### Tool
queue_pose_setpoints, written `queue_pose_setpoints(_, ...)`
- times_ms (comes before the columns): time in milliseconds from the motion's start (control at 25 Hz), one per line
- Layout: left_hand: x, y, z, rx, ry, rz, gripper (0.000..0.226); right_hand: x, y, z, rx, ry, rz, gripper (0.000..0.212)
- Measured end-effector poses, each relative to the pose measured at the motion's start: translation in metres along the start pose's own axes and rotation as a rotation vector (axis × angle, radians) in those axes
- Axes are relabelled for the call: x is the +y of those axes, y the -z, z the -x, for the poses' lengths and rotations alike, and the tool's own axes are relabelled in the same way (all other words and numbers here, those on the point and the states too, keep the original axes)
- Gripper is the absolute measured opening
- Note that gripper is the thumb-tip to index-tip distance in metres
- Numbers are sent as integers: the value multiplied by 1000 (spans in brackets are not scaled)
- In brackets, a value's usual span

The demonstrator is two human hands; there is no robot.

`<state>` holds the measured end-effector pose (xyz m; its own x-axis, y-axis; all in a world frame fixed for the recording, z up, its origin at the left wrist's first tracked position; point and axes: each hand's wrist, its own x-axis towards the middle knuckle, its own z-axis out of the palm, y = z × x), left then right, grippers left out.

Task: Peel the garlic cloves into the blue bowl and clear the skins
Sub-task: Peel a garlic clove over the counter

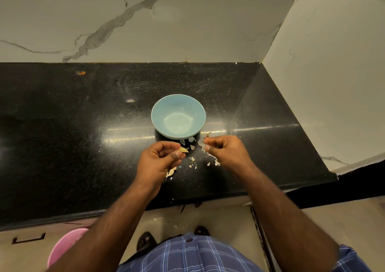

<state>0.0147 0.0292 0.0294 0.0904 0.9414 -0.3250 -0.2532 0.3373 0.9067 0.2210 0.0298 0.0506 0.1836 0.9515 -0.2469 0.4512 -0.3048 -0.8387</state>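
I see left hand point(161, 157) pinching a pale yellow, pointed garlic clove point(184, 150), tip poking out toward the bowl | right hand point(224, 150) curled, pinching a thin whitish skin flake point(201, 143) | blue bowl point(158, 113) upright on black desk point(83, 126), just beyond both hands | skin scraps point(192, 159) scattered between hands.

Head view — steeply down, near countertop point(62, 126)
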Motion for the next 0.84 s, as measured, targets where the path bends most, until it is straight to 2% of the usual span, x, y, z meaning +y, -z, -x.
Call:
queue_pose_setpoints(160, -1, 1, -1, -1, -30, -97, 11, 0, 8, -1, 175, 98, 108, 14)
queue_pose_setpoints(240, -2, 1, -2, 3, -47, -144, 11, -3, 9, 1, 212, 128, 145, 7)
queue_pose_setpoints(320, -4, 1, -3, -5, -53, -167, 12, -3, 6, 0, 199, 147, 205, 15)
queue_pose_setpoints(440, -6, 2, -6, -17, -42, -170, 13, 0, 2, -3, 115, 171, 225, 13)
queue_pose_setpoints(640, -6, 3, -9, -3, -21, -188, 8, -1, 0, -2, 164, 145, 217, 6)
queue_pose_setpoints(760, -5, 2, -9, -16, -13, -207, 5, -3, -2, -2, 159, 181, 353, 30)
queue_pose_setpoints(840, -3, 1, -9, -28, -8, -204, 3, -3, -5, -3, 121, 193, 361, 25)
